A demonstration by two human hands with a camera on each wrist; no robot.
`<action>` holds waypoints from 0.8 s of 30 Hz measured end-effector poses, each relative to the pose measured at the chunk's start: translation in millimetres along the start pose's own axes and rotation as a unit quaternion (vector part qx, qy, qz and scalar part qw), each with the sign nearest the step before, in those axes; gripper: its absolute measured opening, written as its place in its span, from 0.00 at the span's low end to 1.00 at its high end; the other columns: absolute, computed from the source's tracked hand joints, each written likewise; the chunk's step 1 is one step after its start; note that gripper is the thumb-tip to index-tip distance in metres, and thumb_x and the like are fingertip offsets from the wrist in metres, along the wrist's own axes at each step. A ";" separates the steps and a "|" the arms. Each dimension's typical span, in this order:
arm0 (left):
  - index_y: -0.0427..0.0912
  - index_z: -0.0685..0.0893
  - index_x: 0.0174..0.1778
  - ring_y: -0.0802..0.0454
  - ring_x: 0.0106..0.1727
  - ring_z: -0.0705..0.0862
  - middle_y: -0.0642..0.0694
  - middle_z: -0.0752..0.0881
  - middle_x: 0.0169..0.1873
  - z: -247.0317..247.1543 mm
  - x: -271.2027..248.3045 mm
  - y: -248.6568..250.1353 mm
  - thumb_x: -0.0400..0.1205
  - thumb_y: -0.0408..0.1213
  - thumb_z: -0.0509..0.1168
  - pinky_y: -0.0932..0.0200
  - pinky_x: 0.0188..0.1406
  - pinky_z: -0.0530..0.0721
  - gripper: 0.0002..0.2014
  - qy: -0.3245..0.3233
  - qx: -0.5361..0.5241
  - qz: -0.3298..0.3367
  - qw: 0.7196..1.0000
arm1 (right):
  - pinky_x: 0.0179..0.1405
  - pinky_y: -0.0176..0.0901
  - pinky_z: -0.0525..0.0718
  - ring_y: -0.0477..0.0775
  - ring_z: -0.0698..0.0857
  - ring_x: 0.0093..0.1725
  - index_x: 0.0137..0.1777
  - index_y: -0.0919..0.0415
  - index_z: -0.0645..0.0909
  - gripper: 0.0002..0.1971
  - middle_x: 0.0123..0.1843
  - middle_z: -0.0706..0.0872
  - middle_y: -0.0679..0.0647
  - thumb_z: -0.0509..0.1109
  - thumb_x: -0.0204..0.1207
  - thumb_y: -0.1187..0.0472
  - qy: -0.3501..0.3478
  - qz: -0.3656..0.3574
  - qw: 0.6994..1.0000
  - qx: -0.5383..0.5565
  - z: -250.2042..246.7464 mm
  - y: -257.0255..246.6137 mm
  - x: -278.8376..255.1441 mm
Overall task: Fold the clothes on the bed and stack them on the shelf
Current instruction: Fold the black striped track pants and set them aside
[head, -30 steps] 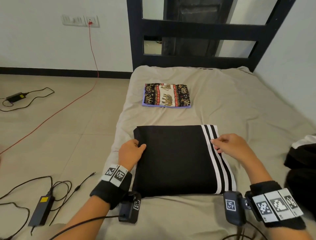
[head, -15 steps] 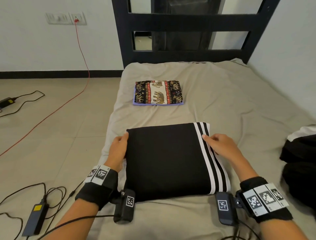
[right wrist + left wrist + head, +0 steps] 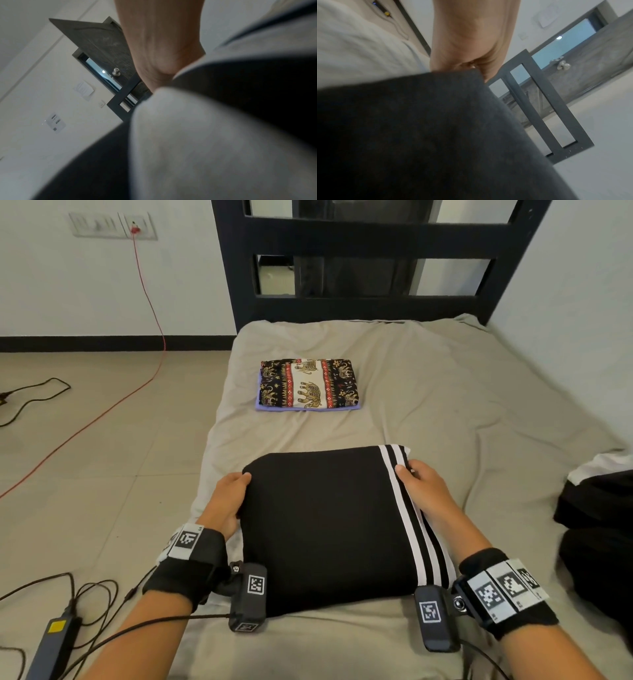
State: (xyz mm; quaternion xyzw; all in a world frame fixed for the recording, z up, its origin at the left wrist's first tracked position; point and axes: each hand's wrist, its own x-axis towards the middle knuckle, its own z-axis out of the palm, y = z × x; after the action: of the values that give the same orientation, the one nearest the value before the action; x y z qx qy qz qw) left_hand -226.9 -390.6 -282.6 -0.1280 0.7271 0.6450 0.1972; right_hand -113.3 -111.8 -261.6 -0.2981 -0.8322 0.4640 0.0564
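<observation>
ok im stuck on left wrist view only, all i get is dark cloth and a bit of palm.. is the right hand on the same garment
Observer: Yes. The right hand holds the black folded garment at its white-striped side, opposite the left hand.
Operator: anything else folded on the bed
Observer: One piece: an elephant-print folded cloth lies farther up the bed sheet, apart from the black one.
Operator: any clothes left to fold
Observer: A dark heap with a white patch lies at the bed's right edge, unfolded.
</observation>
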 end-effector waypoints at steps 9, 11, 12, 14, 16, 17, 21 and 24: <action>0.51 0.78 0.69 0.48 0.74 0.71 0.46 0.74 0.71 -5.5 1.8 11.0 0.84 0.48 0.64 0.55 0.74 0.65 0.17 0.056 0.258 0.352 0.898 | 0.53 0.46 0.80 0.52 0.84 0.50 0.60 0.59 0.80 0.19 0.54 0.86 0.55 0.57 0.85 0.44 0.022 0.018 1.000 0.004 0.2 -6.2 13.6; 0.58 0.74 0.73 0.53 0.81 0.61 0.53 0.68 0.78 0.9 -8.6 17.3 0.76 0.68 0.61 0.50 0.81 0.53 0.31 -0.118 0.345 0.341 0.866 | 0.57 0.46 0.80 0.54 0.85 0.56 0.66 0.59 0.79 0.20 0.60 0.86 0.55 0.60 0.84 0.45 -0.016 0.019 1.000 -0.011 -4.0 -5.3 15.2; 0.60 0.68 0.78 0.55 0.83 0.54 0.56 0.62 0.81 4.6 -11.8 17.1 0.68 0.78 0.57 0.45 0.83 0.45 0.44 -0.184 0.399 0.308 0.844 | 0.57 0.45 0.78 0.56 0.84 0.60 0.69 0.58 0.77 0.22 0.63 0.84 0.54 0.62 0.83 0.44 -0.031 0.011 0.998 -0.047 -7.5 -6.4 15.2; 0.58 0.53 0.84 0.58 0.84 0.39 0.59 0.49 0.84 10.4 -15.7 15.1 0.55 0.87 0.50 0.39 0.78 0.29 0.61 -0.223 0.524 0.270 0.777 | 0.61 0.46 0.77 0.56 0.79 0.67 0.74 0.57 0.71 0.32 0.70 0.78 0.54 0.67 0.76 0.38 -0.024 -0.050 0.983 -0.173 -16.3 -10.3 11.9; 0.55 0.43 0.85 0.60 0.81 0.29 0.59 0.40 0.84 14.2 -20.7 17.5 0.52 0.88 0.50 0.40 0.75 0.23 0.67 -0.216 0.589 0.277 0.728 | 0.77 0.55 0.67 0.57 0.66 0.79 0.82 0.56 0.59 0.52 0.81 0.65 0.54 0.73 0.64 0.30 -0.050 -0.153 0.941 -0.299 -20.5 -21.0 0.4; 0.54 0.40 0.85 0.60 0.80 0.27 0.60 0.37 0.83 16.4 -25.3 18.5 0.52 0.87 0.52 0.40 0.74 0.22 0.68 -0.223 0.605 0.287 0.709 | 0.82 0.59 0.57 0.56 0.55 0.84 0.85 0.55 0.50 0.61 0.85 0.55 0.52 0.75 0.58 0.27 -0.103 -0.193 0.915 -0.340 -19.0 -29.8 -7.7; 0.49 0.28 0.81 0.56 0.78 0.21 0.59 0.25 0.78 23.9 -40.9 9.4 0.57 0.80 0.63 0.41 0.74 0.20 0.71 -0.269 0.667 0.280 0.636 | 0.79 0.62 0.30 0.54 0.24 0.81 0.82 0.49 0.24 0.78 0.83 0.24 0.47 0.84 0.51 0.35 -0.359 -0.214 0.785 -0.456 14.6 -60.2 -28.3; 0.49 0.24 0.80 0.55 0.77 0.20 0.57 0.23 0.78 20.2 -34.0 0.0 0.53 0.81 0.63 0.41 0.75 0.21 0.74 -0.265 0.682 0.246 0.636 | 0.76 0.62 0.25 0.56 0.19 0.78 0.78 0.46 0.17 0.79 0.80 0.18 0.49 0.86 0.52 0.38 -0.401 -0.168 0.736 -0.518 35.5 -60.8 -20.5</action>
State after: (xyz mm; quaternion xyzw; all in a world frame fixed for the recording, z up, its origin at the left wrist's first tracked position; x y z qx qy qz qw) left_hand -194.1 -372.9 -269.0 0.4024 0.8816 -0.0030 0.2468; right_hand -136.7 -173.1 -228.8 0.0771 -0.9262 0.0204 -0.3686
